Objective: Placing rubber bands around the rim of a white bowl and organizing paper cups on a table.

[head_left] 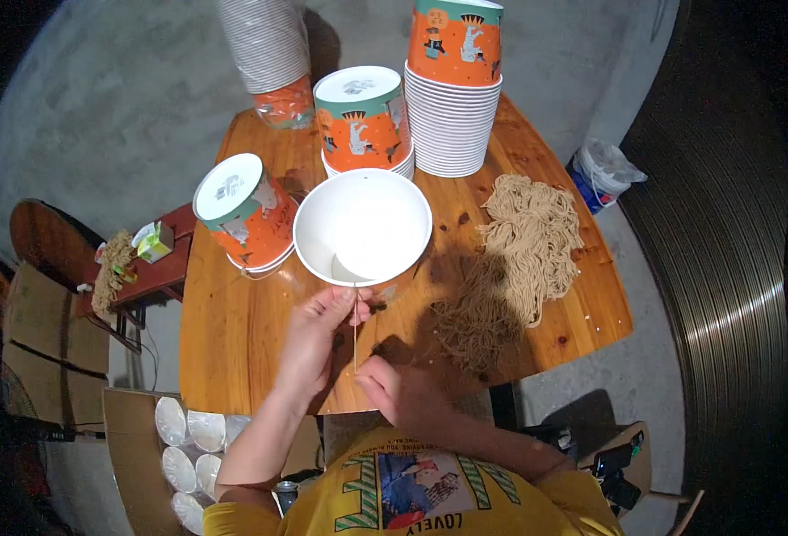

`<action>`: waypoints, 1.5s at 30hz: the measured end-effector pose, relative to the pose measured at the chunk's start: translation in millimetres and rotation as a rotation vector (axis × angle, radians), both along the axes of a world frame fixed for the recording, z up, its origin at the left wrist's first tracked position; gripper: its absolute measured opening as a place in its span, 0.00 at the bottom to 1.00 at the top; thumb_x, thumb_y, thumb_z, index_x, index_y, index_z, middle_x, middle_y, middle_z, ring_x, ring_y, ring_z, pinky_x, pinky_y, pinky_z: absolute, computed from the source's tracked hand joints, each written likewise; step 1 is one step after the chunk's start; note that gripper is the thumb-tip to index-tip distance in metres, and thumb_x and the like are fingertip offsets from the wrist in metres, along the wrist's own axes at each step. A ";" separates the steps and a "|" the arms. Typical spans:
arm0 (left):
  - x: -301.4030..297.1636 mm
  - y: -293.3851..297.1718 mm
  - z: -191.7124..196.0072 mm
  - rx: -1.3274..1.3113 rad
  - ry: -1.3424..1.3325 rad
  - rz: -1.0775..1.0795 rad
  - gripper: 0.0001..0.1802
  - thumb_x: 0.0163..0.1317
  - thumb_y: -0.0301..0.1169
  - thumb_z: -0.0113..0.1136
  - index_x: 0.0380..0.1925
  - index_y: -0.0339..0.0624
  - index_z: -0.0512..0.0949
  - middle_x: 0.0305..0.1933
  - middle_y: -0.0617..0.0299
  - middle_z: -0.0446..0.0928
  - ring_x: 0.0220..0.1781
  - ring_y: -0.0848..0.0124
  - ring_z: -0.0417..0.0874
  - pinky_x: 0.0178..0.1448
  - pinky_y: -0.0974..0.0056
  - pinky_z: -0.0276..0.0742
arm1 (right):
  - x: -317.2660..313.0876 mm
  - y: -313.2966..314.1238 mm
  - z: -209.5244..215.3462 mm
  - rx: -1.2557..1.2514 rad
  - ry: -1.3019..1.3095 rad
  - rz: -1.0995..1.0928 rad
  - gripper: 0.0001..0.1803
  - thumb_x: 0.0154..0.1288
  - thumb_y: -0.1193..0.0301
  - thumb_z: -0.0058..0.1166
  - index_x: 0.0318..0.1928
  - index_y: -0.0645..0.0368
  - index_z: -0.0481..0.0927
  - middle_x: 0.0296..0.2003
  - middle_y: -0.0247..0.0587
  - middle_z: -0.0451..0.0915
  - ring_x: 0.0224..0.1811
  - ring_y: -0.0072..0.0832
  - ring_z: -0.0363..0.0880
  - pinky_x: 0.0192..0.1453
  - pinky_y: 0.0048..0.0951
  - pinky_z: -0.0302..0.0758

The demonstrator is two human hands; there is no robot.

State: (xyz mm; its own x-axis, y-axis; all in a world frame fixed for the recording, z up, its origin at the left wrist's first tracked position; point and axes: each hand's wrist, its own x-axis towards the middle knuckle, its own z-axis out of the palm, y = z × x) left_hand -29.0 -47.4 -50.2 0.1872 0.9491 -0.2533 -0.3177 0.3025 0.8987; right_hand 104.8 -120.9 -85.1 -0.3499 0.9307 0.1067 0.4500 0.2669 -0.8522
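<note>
Head view: wooden bench (233,339) fills frame centre, angled corners, front edge running just above the person's hands, right edge dropping to concrete floor. Open bench surface: a broad strip at lower left, and a narrow one at lower right past the noodles. Back of the bench is crowded.

Cup stacks, 4 counted: tall upside-down stack (455,98) at upper centre-right, tilted sleeve of cups (269,54) at upper left, short stack (363,116) in the middle, short tilted stack (247,210) at left. All orange and teal printed, white rims.

Noodle pile (523,241), 1, dry tan strands, spread from right centre down toward the front edge; lower part in shadow.

Open white cup (363,228), 1, mouth facing camera, at bench centre, touching the left short stack's side, just above the left hand.

Cardboard box (144,447) at lower left, off the bench, holding at least 5 white cups on their sides.

Left hand (318,335): grip clenched, fingertips pinching the top of a thin skewer (355,330) right under the cup rim. Right hand (403,389): grip closed on the skewer's lower end. Skewer, 1, stands near vertical between both hands, over the front edge.
</note>
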 end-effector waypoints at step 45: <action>-26.8 -28.9 45.5 0.942 0.775 0.315 0.04 0.60 0.20 0.52 0.34 0.34 0.76 0.37 0.54 0.76 0.39 0.65 0.77 0.43 0.65 0.73 | 57.9 54.7 40.3 -1.053 1.867 0.322 0.14 0.72 0.63 0.40 0.31 0.57 0.70 0.15 0.25 0.59 0.13 0.14 0.55 0.15 0.16 0.56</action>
